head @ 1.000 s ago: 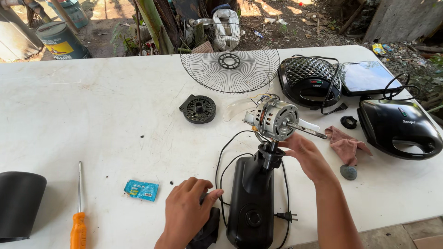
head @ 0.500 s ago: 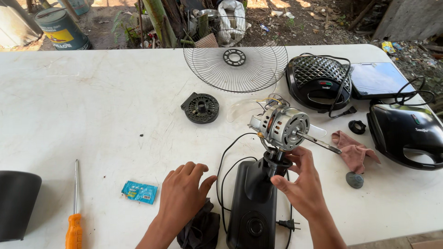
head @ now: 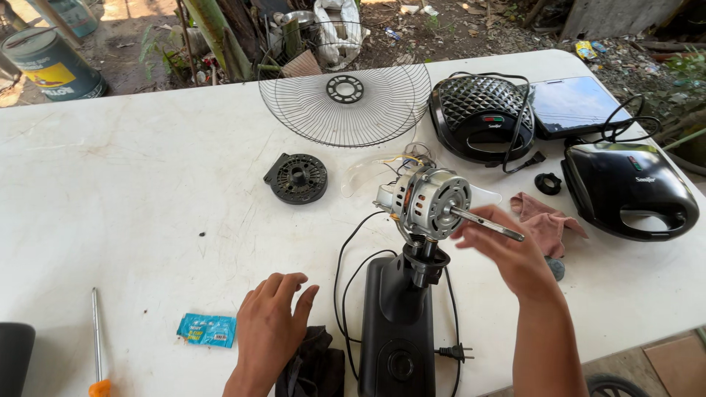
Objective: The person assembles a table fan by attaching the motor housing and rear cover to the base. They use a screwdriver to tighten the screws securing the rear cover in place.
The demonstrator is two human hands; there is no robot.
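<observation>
1. lying on its back near the front edge of the white table (head: 132, 191): a black fan stand (head: 397, 331), with the bare fan motor (head: 430, 202) sitting on its neck and the steel shaft (head: 489, 223) pointing out to the right.
2. reaching in at that shaft: the right hand (head: 515, 257), fingers loosely curved under and around it; being unable to tell whether closing on the shaft or only brushing it.
3. resting flat and open on the table left of the stand: the left hand (head: 272, 323), holding nothing, palm heel touching a black cloth (head: 312, 367).
4. judging the handling: working the shaft with the fingertips only, going lightly, since the motor is standing on a jointed neck and probably tipping under a hard push; steadying the stand with the free hand seeming wise.
5. watching the loose coloured wires behind the motor and the black power cord (head: 346, 257) looping beside the stand, both lying close enough to snag.
6. crowding the right side: a pink rag (head: 544, 220) just past the wrist, a small black ring (head: 548, 184), and two black sandwich makers (head: 482, 117) (head: 629, 191).
7. lying farther back: a wire grille (head: 346, 103), a round black cover (head: 296, 178) and a clear blade (head: 364, 176).
8. sitting well to the left: a blue sachet (head: 207, 329) and an orange-handled screwdriver (head: 97, 345).
</observation>
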